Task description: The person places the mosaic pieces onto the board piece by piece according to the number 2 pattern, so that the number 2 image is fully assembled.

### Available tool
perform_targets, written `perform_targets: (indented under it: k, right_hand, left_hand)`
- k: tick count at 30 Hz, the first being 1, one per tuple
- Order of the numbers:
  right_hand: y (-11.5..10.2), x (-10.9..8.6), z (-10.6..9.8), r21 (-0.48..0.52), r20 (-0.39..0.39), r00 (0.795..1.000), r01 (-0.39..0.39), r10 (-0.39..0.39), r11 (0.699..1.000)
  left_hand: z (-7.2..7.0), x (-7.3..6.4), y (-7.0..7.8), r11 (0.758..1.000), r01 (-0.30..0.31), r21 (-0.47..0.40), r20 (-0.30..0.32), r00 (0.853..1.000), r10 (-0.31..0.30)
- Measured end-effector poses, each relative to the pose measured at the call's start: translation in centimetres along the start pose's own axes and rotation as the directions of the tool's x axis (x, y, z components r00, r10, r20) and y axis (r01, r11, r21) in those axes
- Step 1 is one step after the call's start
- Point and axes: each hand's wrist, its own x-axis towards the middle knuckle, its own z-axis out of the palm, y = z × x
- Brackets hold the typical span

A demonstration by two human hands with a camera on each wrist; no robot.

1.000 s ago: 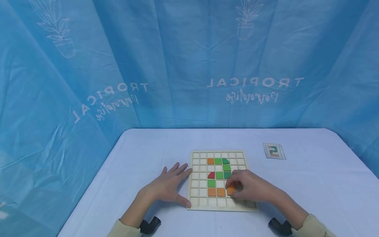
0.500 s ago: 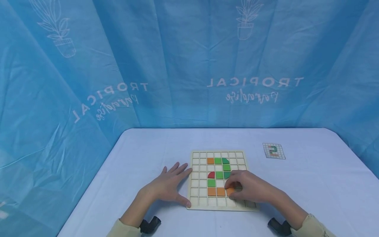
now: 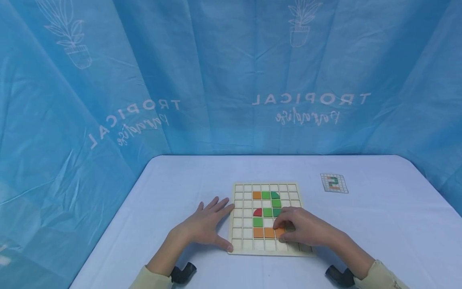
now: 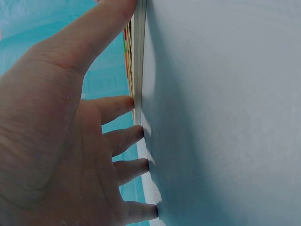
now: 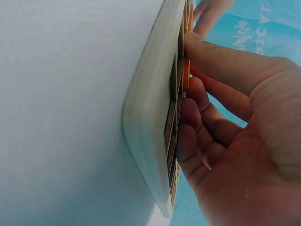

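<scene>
A pale wooden grid board (image 3: 236,253) lies on the table, with orange, green and red tiles set in some of its cells. My right hand (image 3: 306,226) pinches an orange square tile (image 3: 279,233) between thumb and fingers, low against the board. Two more orange tiles (image 3: 264,233) lie in a row just left of it. In the right wrist view that tile (image 5: 186,75) shows as a thin orange edge by the fingers. My left hand (image 3: 203,226) is spread flat, its thumb and index fingertip touching the board's left edge.
A small printed card (image 3: 334,183) with a coloured pattern on a grid lies to the right behind the board. White cloth covers the table (image 3: 187,176). A blue curtain (image 3: 223,80) hangs along the back and left.
My right hand has shifted slightly left with the orange tile, which now sits close against the neighbouring orange tile. My left hand stays in place.
</scene>
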Motion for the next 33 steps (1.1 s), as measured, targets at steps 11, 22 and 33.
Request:
perform_targets:
  k: [11, 22, 33]
  right_hand:
    - [0.3, -0.8, -0.7, 0.012, -0.059, 0.998, -0.032, 0.033, 0.999]
    - [2.9, -4.3, -2.8, -0.015, -0.246, 0.961, -0.132, 0.124, 0.991]
    - [5.5, -9.3, -5.9, -0.217, -0.466, 0.853, -0.367, 0.235, 0.904]
  left_hand:
    - [0.2, 0.3, 0.1, 1.000, 0.000, 0.001, 0.003, 1.000, 0.000]
    - [0.2, 0.4, -0.1, 1.000, -0.011, 0.011, 0.004, 1.000, 0.010]
    - [0.0, 0.0, -0.1, 0.998, 0.008, 0.070, -0.111, 0.994, -0.001]
